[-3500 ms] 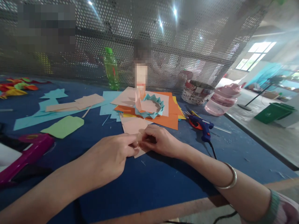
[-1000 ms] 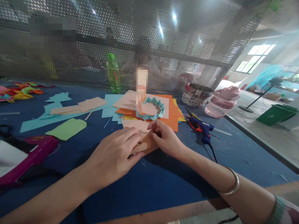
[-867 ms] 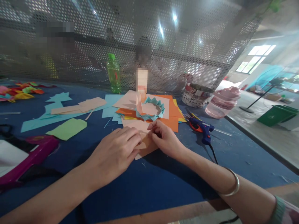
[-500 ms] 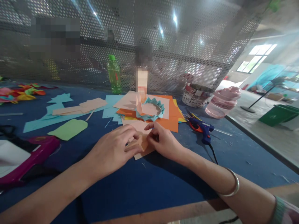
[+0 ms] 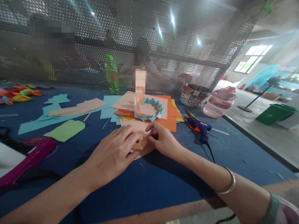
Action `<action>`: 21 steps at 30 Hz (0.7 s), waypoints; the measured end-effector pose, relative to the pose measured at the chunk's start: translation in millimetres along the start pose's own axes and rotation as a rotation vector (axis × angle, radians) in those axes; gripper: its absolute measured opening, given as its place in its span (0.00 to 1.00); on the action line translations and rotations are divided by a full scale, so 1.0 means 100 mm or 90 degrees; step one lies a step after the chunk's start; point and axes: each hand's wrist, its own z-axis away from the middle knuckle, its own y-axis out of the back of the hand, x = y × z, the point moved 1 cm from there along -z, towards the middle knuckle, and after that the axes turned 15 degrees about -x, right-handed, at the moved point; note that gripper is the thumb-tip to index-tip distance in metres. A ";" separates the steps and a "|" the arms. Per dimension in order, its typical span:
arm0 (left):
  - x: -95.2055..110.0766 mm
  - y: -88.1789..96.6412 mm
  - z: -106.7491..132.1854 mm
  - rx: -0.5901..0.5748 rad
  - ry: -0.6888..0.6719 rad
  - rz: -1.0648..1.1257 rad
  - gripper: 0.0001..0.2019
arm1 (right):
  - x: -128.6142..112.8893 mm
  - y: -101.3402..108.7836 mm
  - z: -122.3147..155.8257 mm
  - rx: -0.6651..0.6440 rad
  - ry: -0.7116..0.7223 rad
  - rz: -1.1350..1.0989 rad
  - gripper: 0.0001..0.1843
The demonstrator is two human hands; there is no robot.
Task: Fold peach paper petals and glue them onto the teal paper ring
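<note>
Set back from the middle of the blue tabletop's point(image 5: 130, 193) near edge, a small folded piece of peach paper point(image 5: 141, 144) lies between both hands. The left hand point(image 5: 115, 144) bends its fingers over it, thumb lower; the right hand point(image 5: 164, 138) curls at its right end. Whether either pinches it I cannot tell, the fingers hiding the contact. Toward the far edge sits a spiky light-blue paper ring point(image 5: 159, 109); toward the right edge, a dark-blue plastic glue gun point(image 5: 204, 132).
</note>
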 end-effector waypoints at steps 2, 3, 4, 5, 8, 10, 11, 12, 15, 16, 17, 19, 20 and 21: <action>0.02 -0.01 0.00 -0.014 -0.003 -0.016 0.02 | 0.00 0.00 0.00 0.006 0.001 0.008 0.11; 0.02 -0.03 -0.01 -0.023 0.000 -0.019 0.01 | 0.00 0.00 0.00 0.008 0.002 0.014 0.10; 0.01 -0.04 -0.01 -0.033 0.003 -0.018 0.04 | 0.00 0.01 0.00 0.009 0.004 0.022 0.10; 0.01 -0.06 -0.01 -0.045 0.007 -0.015 0.06 | 0.00 0.01 0.00 0.006 0.008 0.033 0.10; -0.02 -0.10 0.00 -0.073 0.009 -0.008 0.10 | -0.01 0.01 0.02 -0.015 0.035 0.096 0.10; -0.04 -0.12 0.01 -0.074 0.009 -0.012 0.10 | -0.03 0.02 0.04 -0.026 0.061 0.161 0.12; -0.04 -0.12 0.01 -0.071 0.009 -0.012 0.10 | -0.04 0.03 0.04 -0.024 0.075 0.193 0.13; -0.05 -0.13 0.01 -0.069 0.010 -0.012 0.10 | -0.05 0.03 0.05 -0.018 0.094 0.222 0.14; -0.06 -0.13 0.01 -0.062 0.005 -0.002 0.09 | -0.06 0.04 0.05 -0.019 0.168 0.287 0.16; -0.06 -0.12 0.00 -0.060 0.005 0.002 0.09 | -0.06 0.04 0.05 -0.030 0.192 0.303 0.16; -0.06 -0.12 0.00 -0.057 0.004 0.005 0.09 | -0.05 0.04 0.05 -0.044 0.210 0.314 0.17; -0.06 -0.12 0.00 -0.053 0.004 0.011 0.09 | -0.02 0.03 0.04 -0.068 0.234 0.327 0.18; -0.06 -0.12 0.00 -0.052 0.004 0.015 0.09 | -0.01 0.03 0.03 -0.073 0.242 0.328 0.18; -0.06 -0.12 0.00 -0.053 0.005 0.019 0.09 | 0.00 0.03 0.03 -0.076 0.250 0.326 0.18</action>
